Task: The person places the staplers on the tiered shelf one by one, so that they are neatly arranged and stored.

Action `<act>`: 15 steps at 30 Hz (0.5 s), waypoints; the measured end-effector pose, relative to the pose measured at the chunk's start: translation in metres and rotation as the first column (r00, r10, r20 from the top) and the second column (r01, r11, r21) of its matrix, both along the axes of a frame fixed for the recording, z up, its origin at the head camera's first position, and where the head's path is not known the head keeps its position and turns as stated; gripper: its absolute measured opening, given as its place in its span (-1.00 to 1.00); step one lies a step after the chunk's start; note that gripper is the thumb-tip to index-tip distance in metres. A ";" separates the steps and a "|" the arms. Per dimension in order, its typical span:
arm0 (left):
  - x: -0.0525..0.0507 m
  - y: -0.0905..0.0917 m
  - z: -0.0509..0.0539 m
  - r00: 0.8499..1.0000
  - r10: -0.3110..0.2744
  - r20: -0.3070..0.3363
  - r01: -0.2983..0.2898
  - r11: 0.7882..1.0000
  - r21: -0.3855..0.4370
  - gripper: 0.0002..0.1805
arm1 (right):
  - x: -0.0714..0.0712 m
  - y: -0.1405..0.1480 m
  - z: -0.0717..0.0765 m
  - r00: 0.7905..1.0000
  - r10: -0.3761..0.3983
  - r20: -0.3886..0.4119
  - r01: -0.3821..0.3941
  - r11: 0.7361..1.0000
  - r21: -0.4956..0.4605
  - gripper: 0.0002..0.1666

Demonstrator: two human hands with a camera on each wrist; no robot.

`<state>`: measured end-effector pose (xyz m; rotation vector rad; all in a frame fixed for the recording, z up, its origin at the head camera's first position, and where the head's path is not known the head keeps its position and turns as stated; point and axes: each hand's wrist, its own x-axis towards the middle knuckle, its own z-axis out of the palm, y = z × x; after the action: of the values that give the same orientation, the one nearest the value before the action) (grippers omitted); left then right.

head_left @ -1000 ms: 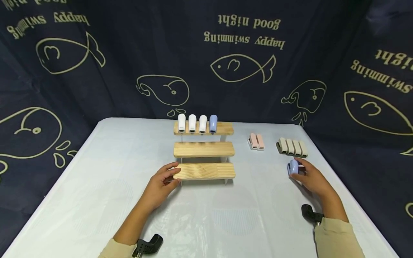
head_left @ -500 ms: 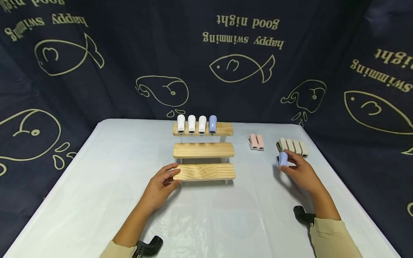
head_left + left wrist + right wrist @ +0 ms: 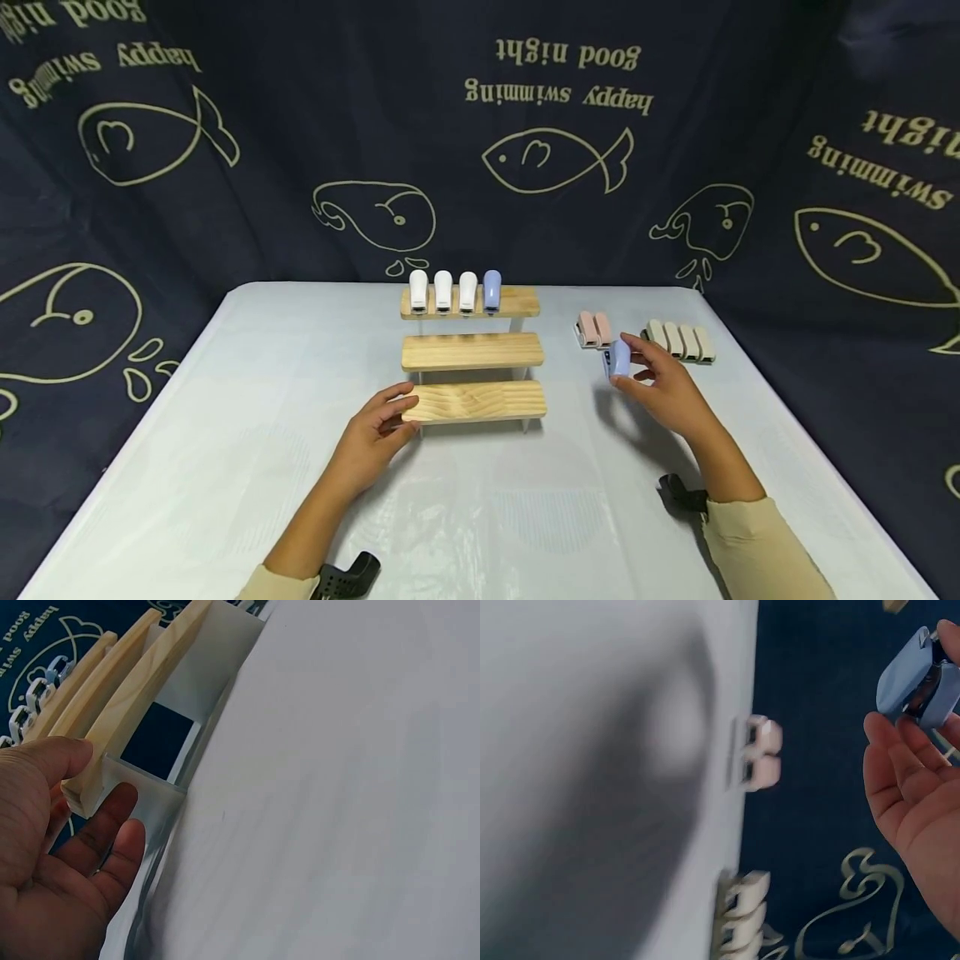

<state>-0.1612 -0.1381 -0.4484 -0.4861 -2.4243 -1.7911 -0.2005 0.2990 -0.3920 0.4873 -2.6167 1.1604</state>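
Right grip (image 3: 663, 385) pinched a small rounded blue plastic stapler (image 3: 619, 359)

The stapler was between thumb and fingers, raised above the white-covered table (image 3: 480, 525). Two boxy pink staplers (image 3: 594, 329) sat just beyond this grip, to its left; a row of four boxy cream staplers (image 3: 681, 342) sat near it, beyond and to its right. Well to its left was a three-step pale wooden stand (image 3: 480, 402), three rounded white staplers (image 3: 443, 292) and another blue stapler (image 3: 492, 290) on its top step. The left grip (image 3: 369, 433) held the lowest step's left end.
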 end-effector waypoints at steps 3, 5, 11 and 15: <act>0.000 -0.001 0.000 1.000 -0.001 -0.003 0.001 1.000 0.003 -0.55 | -0.004 -0.012 0.013 0.999 0.018 -0.035 -0.017 0.999 0.034 -0.19; -0.001 -0.002 0.000 1.000 0.001 -0.005 -0.001 1.000 -0.001 -0.55 | -0.008 -0.020 0.021 0.998 0.031 -0.062 -0.028 0.998 0.054 -0.19; -0.001 -0.002 -0.001 1.000 0.007 -0.001 -0.007 1.000 0.006 -0.55 | -0.020 -0.044 0.043 0.993 0.076 -0.094 -0.068 0.994 0.091 -0.16; -0.001 0.000 -0.003 1.000 0.002 0.001 -0.002 1.000 0.016 -0.55 | -0.031 -0.058 0.056 0.993 0.078 -0.091 -0.069 0.993 0.097 -0.14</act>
<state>-0.1620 -0.1385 -0.4514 -0.4816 -2.4085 -1.8081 -0.2312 0.2411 -0.3356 0.6460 -2.5999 1.0128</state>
